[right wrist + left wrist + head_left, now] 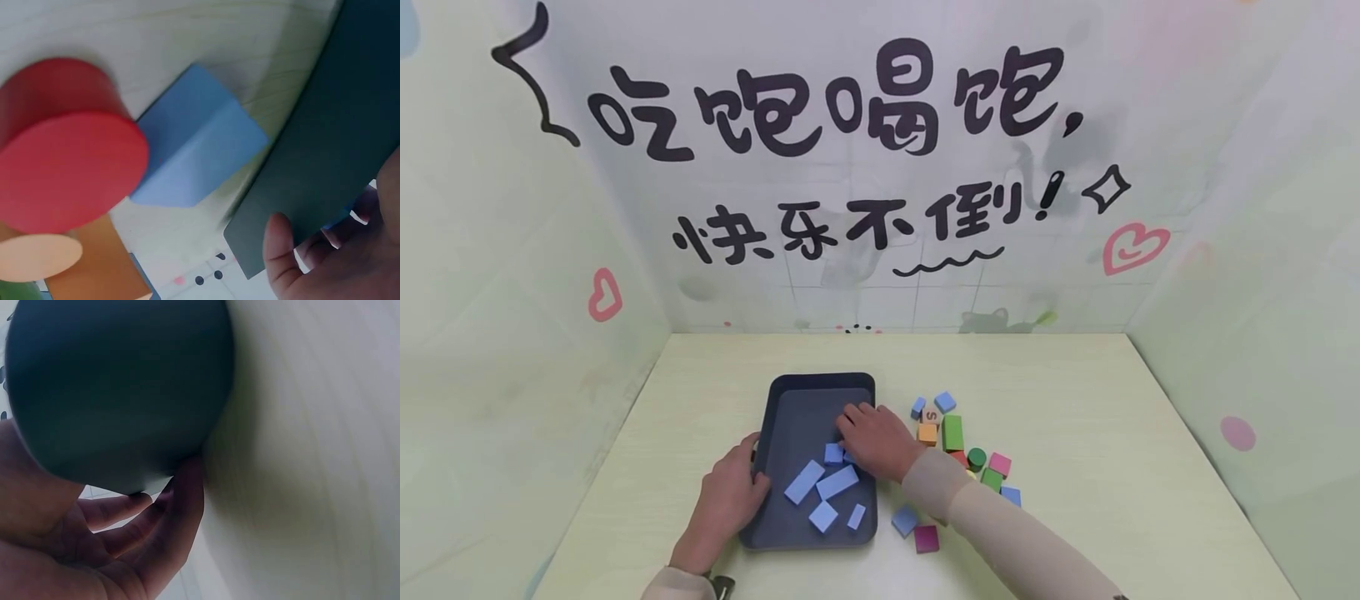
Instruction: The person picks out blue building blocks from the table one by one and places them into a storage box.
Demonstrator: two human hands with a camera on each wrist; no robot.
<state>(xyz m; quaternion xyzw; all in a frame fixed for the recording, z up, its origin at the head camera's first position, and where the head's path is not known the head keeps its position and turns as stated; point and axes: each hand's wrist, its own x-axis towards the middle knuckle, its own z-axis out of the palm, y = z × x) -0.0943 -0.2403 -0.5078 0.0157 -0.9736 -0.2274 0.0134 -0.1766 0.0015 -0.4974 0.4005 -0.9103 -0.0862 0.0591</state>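
A dark grey rectangular tray lies on the table with several light blue blocks in its near half. My left hand grips its left side, thumb over the rim; the left wrist view shows the fingers curled against the tray's outside. Across the right rim reaches my right hand, its fingertips over the inside of the tray. In the right wrist view a bit of blue shows by the fingers of this hand. Whether they hold a block is hidden.
Right of the tray, partly under my right forearm, lie loose blocks: a green block, an orange block, a magenta block, a blue block and others. A red cylinder shows close up. A printed wall stands behind.
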